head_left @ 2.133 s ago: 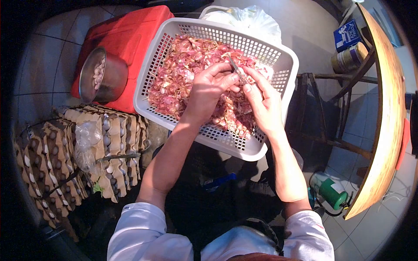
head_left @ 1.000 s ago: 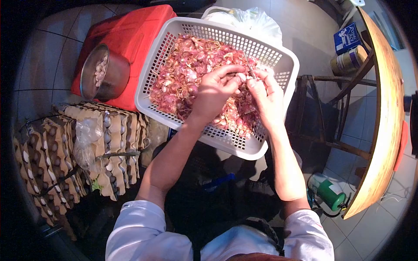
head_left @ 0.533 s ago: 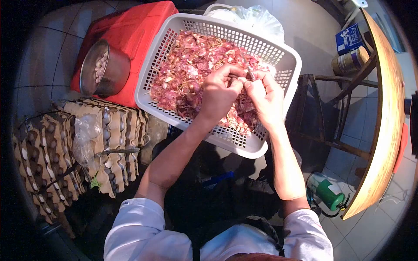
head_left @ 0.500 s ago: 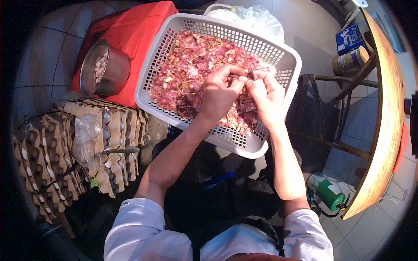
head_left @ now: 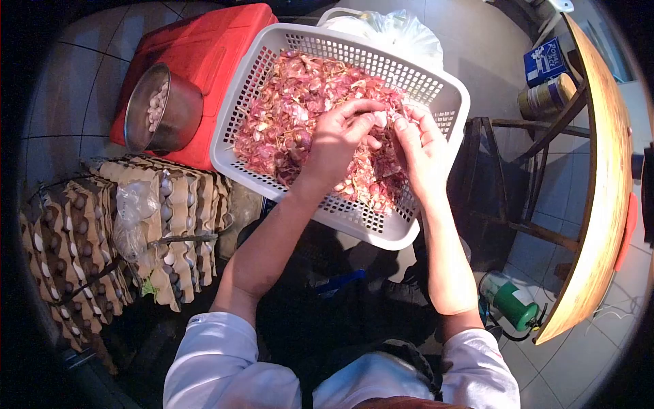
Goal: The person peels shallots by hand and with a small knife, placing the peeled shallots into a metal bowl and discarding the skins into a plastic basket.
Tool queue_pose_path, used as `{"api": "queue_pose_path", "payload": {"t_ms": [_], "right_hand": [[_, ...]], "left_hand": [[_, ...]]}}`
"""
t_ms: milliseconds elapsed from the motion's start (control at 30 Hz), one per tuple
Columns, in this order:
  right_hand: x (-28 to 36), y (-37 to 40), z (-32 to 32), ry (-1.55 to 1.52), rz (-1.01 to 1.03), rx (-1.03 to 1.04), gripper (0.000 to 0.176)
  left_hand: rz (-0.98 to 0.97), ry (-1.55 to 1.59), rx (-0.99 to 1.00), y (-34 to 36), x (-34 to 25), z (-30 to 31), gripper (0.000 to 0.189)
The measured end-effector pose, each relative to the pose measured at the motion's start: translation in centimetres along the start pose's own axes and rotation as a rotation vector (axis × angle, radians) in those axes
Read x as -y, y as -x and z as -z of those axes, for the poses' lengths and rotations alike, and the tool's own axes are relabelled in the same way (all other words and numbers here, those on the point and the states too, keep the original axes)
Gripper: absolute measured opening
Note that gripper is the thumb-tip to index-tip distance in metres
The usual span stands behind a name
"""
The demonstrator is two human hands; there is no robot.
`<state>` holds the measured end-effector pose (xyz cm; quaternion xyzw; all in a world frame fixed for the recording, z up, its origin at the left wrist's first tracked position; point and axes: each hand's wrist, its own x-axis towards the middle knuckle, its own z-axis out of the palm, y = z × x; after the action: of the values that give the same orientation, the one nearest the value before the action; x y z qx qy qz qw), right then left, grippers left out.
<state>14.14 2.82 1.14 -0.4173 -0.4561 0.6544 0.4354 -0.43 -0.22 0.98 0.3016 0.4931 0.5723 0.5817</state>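
Note:
A grey perforated plastic basket [head_left: 231,153] holds a heap of red-purple shallots and loose papery skins [head_left: 300,95]. Over its right half, my left hand [head_left: 339,140] pinches a small pale shallot [head_left: 380,119] between thumb and fingers. My right hand [head_left: 426,146] is close beside it, with thumb and fingers curled together near the shallot. Whatever is between the right fingertips is too small to make out.
Left of the basket, a metal pot [head_left: 180,112] with pale peeled pieces stands on a red box [head_left: 228,54]. Stacked egg trays [head_left: 180,225] are at lower left. To the right are a wooden tabletop [head_left: 599,177] and a green canister [head_left: 514,305]. Behind lies a plastic bag [head_left: 409,41].
My fingertips have parted slightly, and the pale shallot now shows in my left hand. The dark piece seen between my hands earlier is no longer visible there.

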Motion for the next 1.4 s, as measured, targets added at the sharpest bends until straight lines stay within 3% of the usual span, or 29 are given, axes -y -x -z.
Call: {"api": "queue_pose_path", "payload": {"t_ms": [100, 233, 433, 533, 833, 933, 1133, 1233, 1400], "right_hand": [[-1.0, -0.3, 0.2, 0.284, 0.223, 0.023, 0.03], [-1.2, -0.1, 0.4, 0.432, 0.2, 0.04, 0.032], [-0.3, 0.2, -0.2, 0.446, 0.238, 0.039, 0.035], [0.2, 0.4, -0.4, 0.475, 0.166, 0.06, 0.037], [-0.1, 0.3, -0.3, 0.515, 0.335, 0.11, 0.039], [0.6, 0.6, -0.4, 0.495, 0.226, 0.106, 0.039], [-0.3, 0.4, -0.3, 0.472, 0.308, 0.069, 0.037], [0.2, 0.6, -0.4, 0.488, 0.213, 0.061, 0.035], [0.3, 0.7, -0.7, 0.489, 0.25, 0.032, 0.034]], "left_hand": [[-0.003, 0.031, -0.005, -0.3, -0.1, 0.6, 0.025], [-0.054, -0.053, -0.03, -0.5, -0.2, 0.7, 0.027], [-0.14, -0.172, -0.069, -0.4, -0.4, 0.8, 0.029], [-0.07, -0.2, -0.028, -0.5, -0.4, 1.2, 0.027], [-0.069, -0.179, 0.032, -0.3, -0.8, 1.0, 0.02], [-0.072, -0.189, 0.005, -0.3, -0.8, 1.0, 0.023], [-0.077, -0.208, -0.003, 0.1, -1.2, 0.5, 0.024], [-0.086, -0.151, -0.019, 0.3, -0.7, -0.1, 0.024], [-0.11, -0.099, -0.037, 0.3, 0.0, -0.6, 0.02]]}}
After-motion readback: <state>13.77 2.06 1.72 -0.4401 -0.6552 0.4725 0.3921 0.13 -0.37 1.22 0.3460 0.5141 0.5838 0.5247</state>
